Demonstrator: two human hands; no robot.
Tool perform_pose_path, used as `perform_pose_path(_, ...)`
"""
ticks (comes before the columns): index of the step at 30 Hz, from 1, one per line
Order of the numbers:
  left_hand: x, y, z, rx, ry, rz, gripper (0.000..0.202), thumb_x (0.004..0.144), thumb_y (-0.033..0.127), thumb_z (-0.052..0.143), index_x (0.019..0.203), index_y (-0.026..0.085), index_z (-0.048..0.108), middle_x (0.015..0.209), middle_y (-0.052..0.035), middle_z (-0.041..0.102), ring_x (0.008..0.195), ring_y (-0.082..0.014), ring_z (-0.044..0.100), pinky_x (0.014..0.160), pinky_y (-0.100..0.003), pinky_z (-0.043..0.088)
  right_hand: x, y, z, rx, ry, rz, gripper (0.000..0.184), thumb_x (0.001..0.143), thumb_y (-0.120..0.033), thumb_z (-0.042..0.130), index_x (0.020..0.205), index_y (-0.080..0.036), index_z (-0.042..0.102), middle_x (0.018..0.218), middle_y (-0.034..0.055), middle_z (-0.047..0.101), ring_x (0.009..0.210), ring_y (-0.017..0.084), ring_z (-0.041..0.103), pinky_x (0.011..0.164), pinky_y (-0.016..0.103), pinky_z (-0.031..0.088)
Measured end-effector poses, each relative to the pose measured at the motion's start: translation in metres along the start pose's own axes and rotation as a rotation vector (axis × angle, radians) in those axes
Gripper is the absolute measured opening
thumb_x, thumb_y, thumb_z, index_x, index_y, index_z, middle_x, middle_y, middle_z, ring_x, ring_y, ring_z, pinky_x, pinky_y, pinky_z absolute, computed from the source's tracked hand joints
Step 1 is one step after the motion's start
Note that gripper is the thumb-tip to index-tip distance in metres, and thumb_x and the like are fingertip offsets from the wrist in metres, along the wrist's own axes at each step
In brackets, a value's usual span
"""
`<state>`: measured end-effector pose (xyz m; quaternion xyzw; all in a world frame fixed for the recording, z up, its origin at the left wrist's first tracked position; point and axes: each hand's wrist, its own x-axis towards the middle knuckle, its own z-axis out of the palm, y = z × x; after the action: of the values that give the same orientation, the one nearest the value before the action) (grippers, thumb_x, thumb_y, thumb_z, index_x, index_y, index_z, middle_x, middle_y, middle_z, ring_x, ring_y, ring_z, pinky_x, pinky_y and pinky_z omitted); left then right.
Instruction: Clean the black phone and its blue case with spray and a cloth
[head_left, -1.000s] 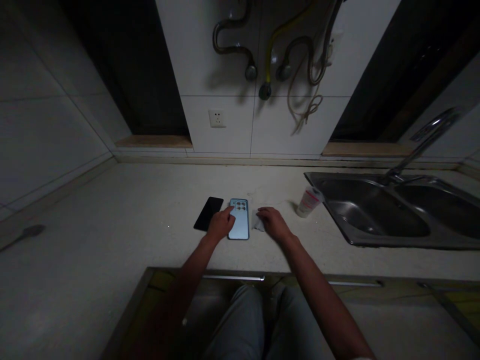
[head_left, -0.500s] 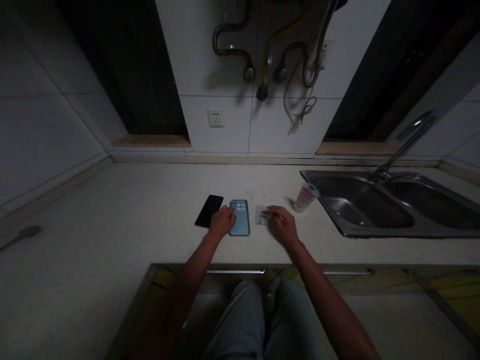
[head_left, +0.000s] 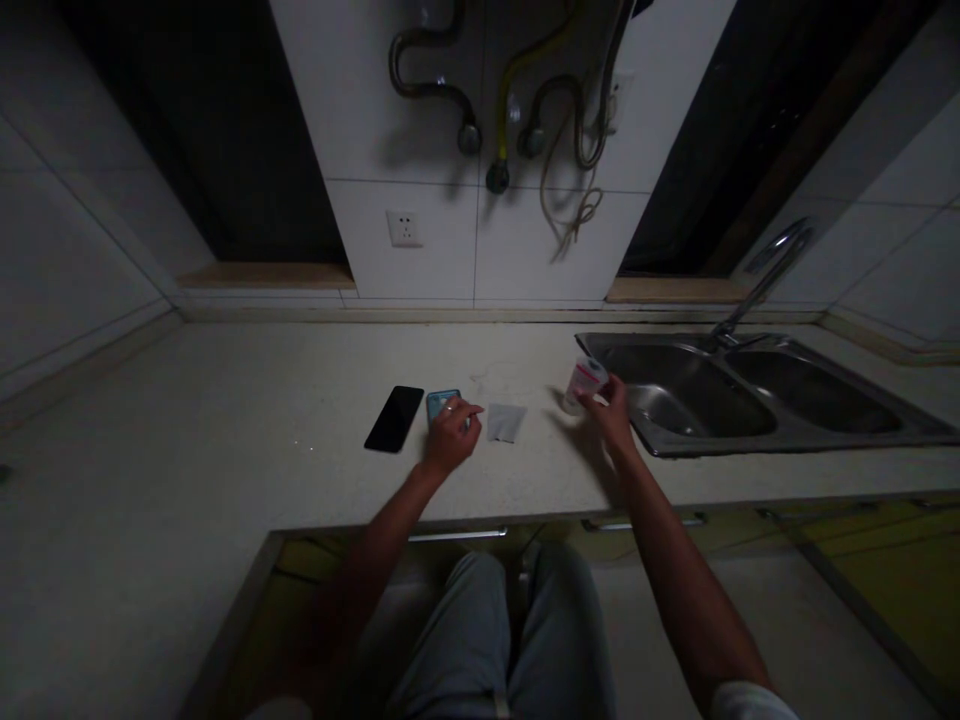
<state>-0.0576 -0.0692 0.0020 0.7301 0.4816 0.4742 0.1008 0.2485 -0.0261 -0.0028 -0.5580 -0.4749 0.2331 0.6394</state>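
A clear plastic cup (head_left: pixel 583 381) with red print stands by the sink's left edge. My right hand (head_left: pixel 613 412) is closed around its right side, thumb in front. My left hand (head_left: pixel 453 438) is over the lower part of a blue phone case (head_left: pixel 434 404), hiding most of it. Its fingers are loosely bent and apart, with one pointing right, and nothing shows in them. Just right of those fingers lies a small pale square packet (head_left: pixel 505 423), flat on the counter. A black phone (head_left: pixel 395 419) lies to the left of the case, screen up.
The pale countertop (head_left: pixel 300 380) runs along a tiled wall. At the right is a steel double sink (head_left: pixel 660 445) with a curved faucet (head_left: pixel 772 270). Pipes (head_left: pixel 501 110) and a wall socket (head_left: pixel 404 229) are on the wall above. Drawer handles (head_left: pixel 457 535) sit below the front edge.
My right hand has left the packet and moved right to grasp the cup. My left hand has shifted over the phone case's lower part, toward the packet. The view has swung slightly right.
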Motion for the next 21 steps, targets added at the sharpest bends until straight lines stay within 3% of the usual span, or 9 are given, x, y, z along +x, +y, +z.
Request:
perform_pose_path(2, 0.007, 0.019, 0.02, -0.133, -0.058, -0.023, 0.021, 0.088, 0.017, 0.053, 0.096, 0.017, 0.072, 0.09, -0.0063, 0.062, 0.072, -0.0138, 0.056, 0.072, -0.028, 0.049, 0.014, 0.005, 0.005, 0.018, -0.119, 0.101, 0.055, 0.06, -0.039, 0.084, 0.107, -0.02, 0.064, 0.101, 0.0067, 0.069, 0.093, 0.023, 0.063, 0.084, 0.041, 0.052)
perform_pose_path(5, 0.022, 0.039, 0.053, -0.371, -0.123, -0.195, 0.024, 0.086, 0.018, 0.056, 0.108, 0.017, 0.067, 0.098, -0.0069, 0.063, 0.071, -0.0114, 0.057, 0.065, -0.024, 0.048, 0.031, 0.005, 0.017, 0.14, -0.143, 0.245, 0.039, 0.056, -0.036, 0.085, 0.085, -0.018, 0.067, 0.079, 0.0021, 0.068, 0.079, 0.021, 0.063, 0.073, 0.036, 0.053)
perform_pose_path(9, 0.041, 0.049, 0.086, -0.748, -0.167, -0.612, 0.064, 0.083, 0.033, 0.067, 0.139, 0.024, 0.038, 0.135, -0.0154, 0.052, 0.069, -0.0104, 0.065, 0.05, -0.02, 0.046, 0.036, -0.001, 0.035, 0.288, -0.227, 0.299, 0.042, 0.062, -0.047, 0.082, 0.087, -0.018, 0.065, 0.078, 0.003, 0.068, 0.077, 0.02, 0.065, 0.071, 0.036, 0.055)
perform_pose_path(12, 0.046, 0.048, 0.101, -0.928, -0.207, -0.801, 0.081, 0.08, 0.046, 0.072, 0.143, 0.026, 0.024, 0.14, -0.019, 0.051, 0.069, -0.0123, 0.069, 0.048, -0.02, 0.048, 0.025, -0.002, 0.05, 0.483, -0.308, 0.341, 0.044, 0.064, -0.053, 0.082, 0.087, -0.022, 0.063, 0.078, 0.0023, 0.068, 0.075, 0.02, 0.064, 0.071, 0.036, 0.057)
perform_pose_path(15, 0.043, 0.042, 0.11, -1.018, -0.28, -0.792, 0.08, 0.079, 0.052, 0.072, 0.139, 0.025, 0.028, 0.118, -0.0119, 0.064, 0.062, -0.0134, 0.069, 0.046, -0.021, 0.05, 0.013, 0.003, 0.064, 0.638, -0.365, 0.431, 0.044, 0.062, -0.05, 0.084, 0.091, -0.023, 0.063, 0.079, 0.0007, 0.068, 0.071, 0.018, 0.063, 0.062, 0.031, 0.056)
perform_pose_path(17, 0.04, 0.037, 0.114, -0.995, -0.223, -0.797, 0.072, 0.078, 0.05, 0.074, 0.132, 0.021, 0.036, 0.099, -0.0063, 0.068, 0.053, -0.0114, 0.065, 0.046, -0.022, 0.052, 0.008, 0.006, 0.069, 0.646, -0.409, 0.48, 0.042, 0.063, -0.047, 0.085, 0.09, -0.022, 0.064, 0.077, -0.0004, 0.068, 0.068, 0.017, 0.062, 0.061, 0.029, 0.055)
perform_pose_path(21, 0.036, 0.031, 0.117, -0.996, -0.227, -0.745, 0.069, 0.073, 0.05, 0.078, 0.124, 0.018, 0.044, 0.092, -0.0042, 0.068, 0.054, -0.011, 0.065, 0.048, -0.023, 0.054, 0.006, 0.01, 0.07, 0.636, -0.382, 0.511, 0.042, 0.064, -0.049, 0.085, 0.089, -0.023, 0.064, 0.079, -0.0009, 0.068, 0.068, 0.017, 0.061, 0.062, 0.029, 0.055)
